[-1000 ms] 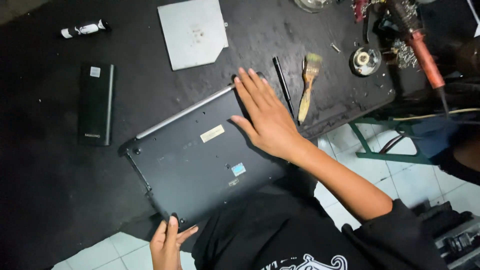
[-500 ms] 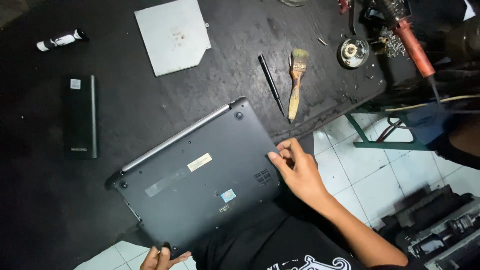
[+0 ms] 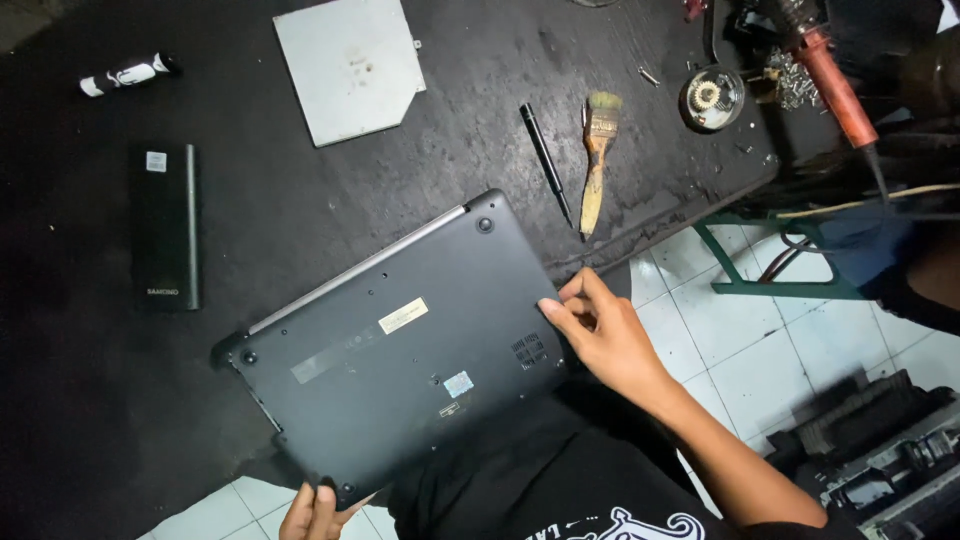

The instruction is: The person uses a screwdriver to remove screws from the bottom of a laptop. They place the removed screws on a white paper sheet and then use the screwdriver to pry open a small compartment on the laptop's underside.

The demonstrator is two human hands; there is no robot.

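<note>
On the dark table [image 3: 300,200] the upside-down laptop [image 3: 400,345] runs long-axis from 8 to 2 o'clock. Right hand [image 3: 605,335] fingers pinch its 3 o'clock edge; left hand [image 3: 315,510] grips the 6 o'clock corner.

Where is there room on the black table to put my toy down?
Bare table lies between the black box, grey plate and laptop. Another patch sits between plate and screwdriver. The far right corner is crowded around the round tin.
</note>
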